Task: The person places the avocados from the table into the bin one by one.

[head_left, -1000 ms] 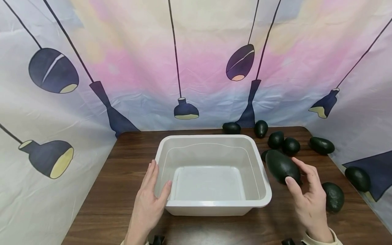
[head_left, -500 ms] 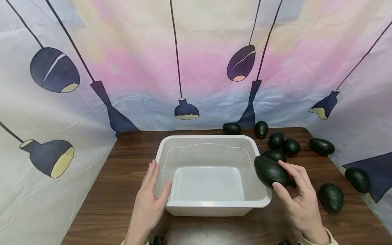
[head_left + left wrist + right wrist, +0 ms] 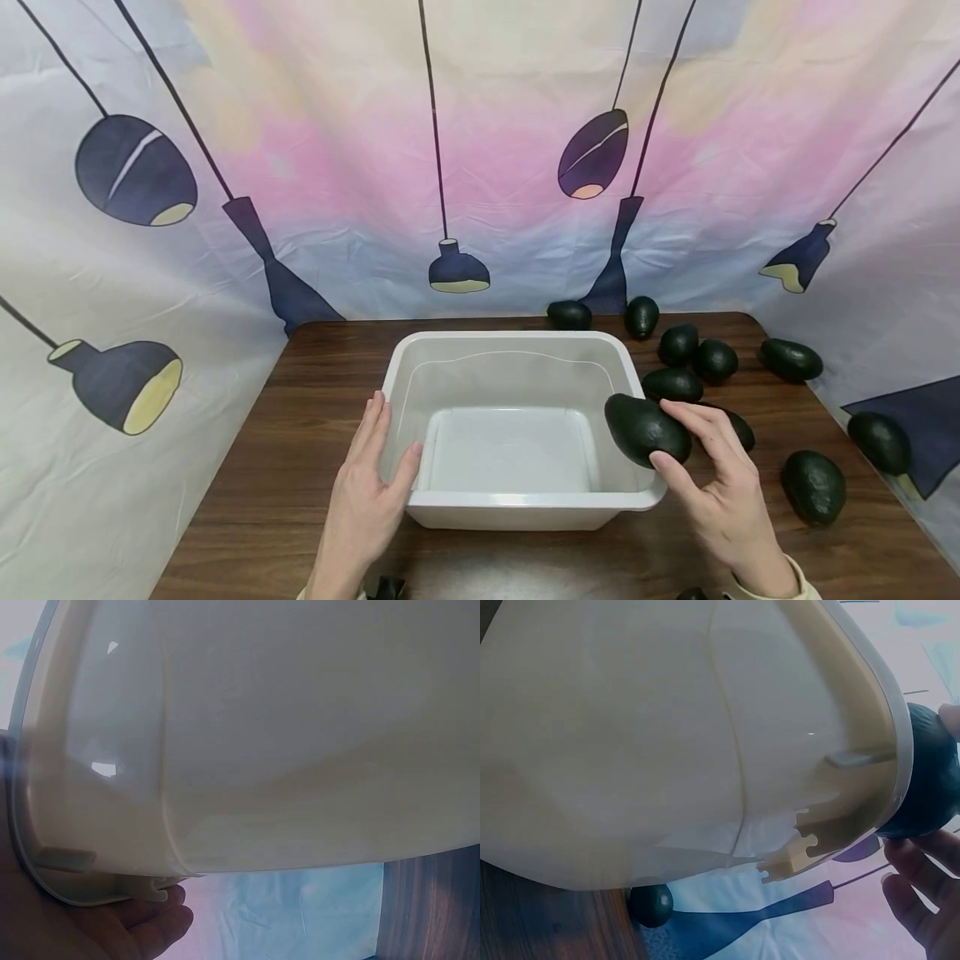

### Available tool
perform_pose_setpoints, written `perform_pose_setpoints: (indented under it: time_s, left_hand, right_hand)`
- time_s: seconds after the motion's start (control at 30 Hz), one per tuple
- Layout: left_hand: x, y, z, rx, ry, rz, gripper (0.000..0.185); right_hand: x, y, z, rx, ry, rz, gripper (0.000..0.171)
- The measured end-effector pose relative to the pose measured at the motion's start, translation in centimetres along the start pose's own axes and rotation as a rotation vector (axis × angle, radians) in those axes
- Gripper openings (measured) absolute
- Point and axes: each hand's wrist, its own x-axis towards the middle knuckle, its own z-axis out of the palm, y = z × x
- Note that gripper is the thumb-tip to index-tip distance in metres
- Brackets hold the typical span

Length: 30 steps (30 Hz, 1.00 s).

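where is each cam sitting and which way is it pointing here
Head: above, looking forward and down at the white tub on the table; both hands show, left hand, right hand holding an avocado.
Left wrist: low beside the tub wall, palm at bottom.
Right wrist: low by the tub's right rim, fingertips and avocado in view.
All three share the tub.

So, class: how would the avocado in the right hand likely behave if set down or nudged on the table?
The avocado is a rounded egg shape, so it would probably roll or rock. It keeps its form in the right hand, suggesting it is firm. Its skin looks smooth and slightly glossy, so possibly a little slippery.
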Motion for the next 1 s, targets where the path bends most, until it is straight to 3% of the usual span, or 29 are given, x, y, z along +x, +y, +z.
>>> perform_pose_setpoints:
  time_s: [0.53,1.0]
  left_hand:
    - [0.05,0.0,0.06,-0.007,-0.002,-0.014,0.065]
    - [-0.02,0.19,-0.05,-0.01,-0.014,-0.028,0.064]
  right_hand:
    - [0.1,-0.31,0.25,-0.013,-0.032,-0.007,0.047]
    - [0.51,-0.2,0.83,0.03,-0.046,-0.107,0.043]
